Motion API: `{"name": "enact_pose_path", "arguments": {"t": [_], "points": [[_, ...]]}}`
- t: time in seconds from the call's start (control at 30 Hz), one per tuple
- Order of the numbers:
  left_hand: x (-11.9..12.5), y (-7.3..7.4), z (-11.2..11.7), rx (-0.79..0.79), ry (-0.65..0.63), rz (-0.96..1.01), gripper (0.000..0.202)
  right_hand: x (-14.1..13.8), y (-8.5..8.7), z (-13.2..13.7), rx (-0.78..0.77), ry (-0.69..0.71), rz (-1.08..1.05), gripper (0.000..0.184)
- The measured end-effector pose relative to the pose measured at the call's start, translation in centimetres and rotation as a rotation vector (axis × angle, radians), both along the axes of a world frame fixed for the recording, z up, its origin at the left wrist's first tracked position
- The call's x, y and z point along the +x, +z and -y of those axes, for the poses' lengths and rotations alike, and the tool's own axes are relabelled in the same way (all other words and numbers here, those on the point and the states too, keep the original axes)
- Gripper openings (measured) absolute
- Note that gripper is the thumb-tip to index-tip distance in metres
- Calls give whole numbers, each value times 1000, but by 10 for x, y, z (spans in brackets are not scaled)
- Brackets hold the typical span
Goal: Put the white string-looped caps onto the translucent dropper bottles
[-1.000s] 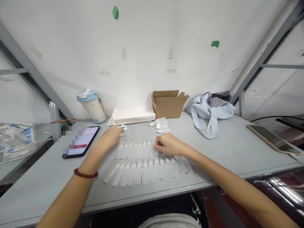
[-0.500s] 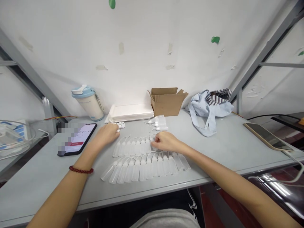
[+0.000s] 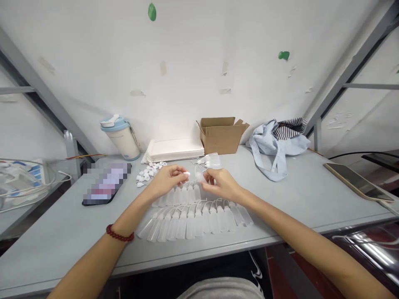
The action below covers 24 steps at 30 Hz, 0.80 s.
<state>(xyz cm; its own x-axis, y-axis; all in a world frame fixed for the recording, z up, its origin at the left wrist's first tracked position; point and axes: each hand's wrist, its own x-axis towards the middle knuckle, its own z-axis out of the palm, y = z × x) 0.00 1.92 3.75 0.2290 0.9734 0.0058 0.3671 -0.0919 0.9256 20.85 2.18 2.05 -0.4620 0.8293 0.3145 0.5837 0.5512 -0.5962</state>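
Note:
Two rows of small clear plastic bottles [image 3: 193, 218] lie side by side on the grey table [image 3: 299, 199]. Above the far row my left hand [image 3: 166, 180] pinches a small white cap [image 3: 186, 174] between thumb and fingers. My right hand [image 3: 220, 182] is closed on one small clear bottle [image 3: 199, 176], held close to the cap. A loose pile of white caps [image 3: 146, 173] lies to the left of my left hand. More clear bottles [image 3: 209, 160] lie just beyond my hands.
A phone [image 3: 106, 187] lies at the left, a blue-lidded cup [image 3: 121, 137] behind it. A stack of white trays [image 3: 174, 150], an open cardboard box [image 3: 222, 135] and a light blue cloth bag [image 3: 277, 143] line the back. A tablet [image 3: 358, 182] lies at the right.
My left hand came back from the cap pile with a cap. My right hand lifted a bottle from the far row, and both hands met above the rows.

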Motion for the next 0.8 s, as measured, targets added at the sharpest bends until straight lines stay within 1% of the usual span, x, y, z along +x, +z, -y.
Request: {"name": "enact_pose_path", "arguments": {"t": [0.1,0.23,0.33,0.47,0.53,0.67,0.73,0.8], "points": [[1,-1,2,-51,-57,106,26,0,1,4,-4,117,-107,12],[-4,-2,3,-98,-151,238,28,0,4,8,-124,200,-183,12],[-6,-1,4,-100,-215,257,26,1,8,9,-206,220,-198,11],[-4,4,8,-60,-271,195,23,2,10,9,-259,242,-194,11],[-2,5,9,-42,-281,165,22,2,9,9,-275,250,-188,15],[0,6,10,-18,-260,140,21,3,8,7,-300,243,-205,22],[1,5,10,7,-243,134,20,4,6,4,-388,272,-251,25],[2,4,10,47,-229,122,19,5,3,0,-524,342,-327,30]]}}
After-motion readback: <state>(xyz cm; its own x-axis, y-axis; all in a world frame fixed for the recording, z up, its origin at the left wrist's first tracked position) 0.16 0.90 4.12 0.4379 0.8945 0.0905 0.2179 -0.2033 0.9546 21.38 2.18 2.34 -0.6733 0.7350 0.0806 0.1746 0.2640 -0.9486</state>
